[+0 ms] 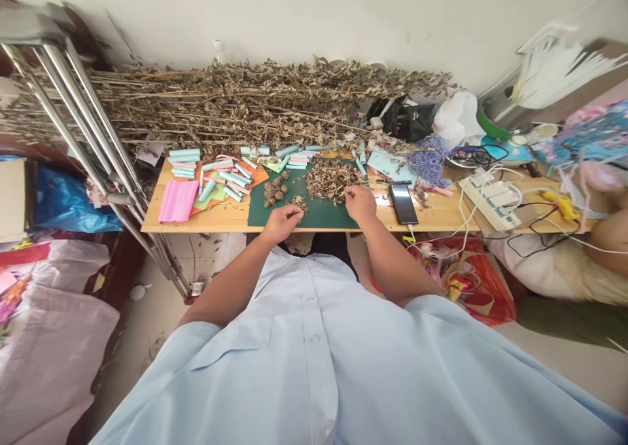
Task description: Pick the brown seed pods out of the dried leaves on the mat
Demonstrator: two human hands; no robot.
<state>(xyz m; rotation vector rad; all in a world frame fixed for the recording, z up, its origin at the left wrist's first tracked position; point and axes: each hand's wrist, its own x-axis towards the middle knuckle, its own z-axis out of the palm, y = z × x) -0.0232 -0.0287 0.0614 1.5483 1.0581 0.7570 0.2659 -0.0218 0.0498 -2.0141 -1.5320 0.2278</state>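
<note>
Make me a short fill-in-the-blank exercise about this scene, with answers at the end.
The mat is coloured ____.
The right hand is at the larger leaf pile; the left hand is beside the ____ one.
The brown balls sit to the ____ of both piles.
The shirt is light ____.
Missing words: green; smaller; left; blue.

The right hand touches dried leaves on the green mat, left hand over its near edge, 1 phone to its right.
</note>
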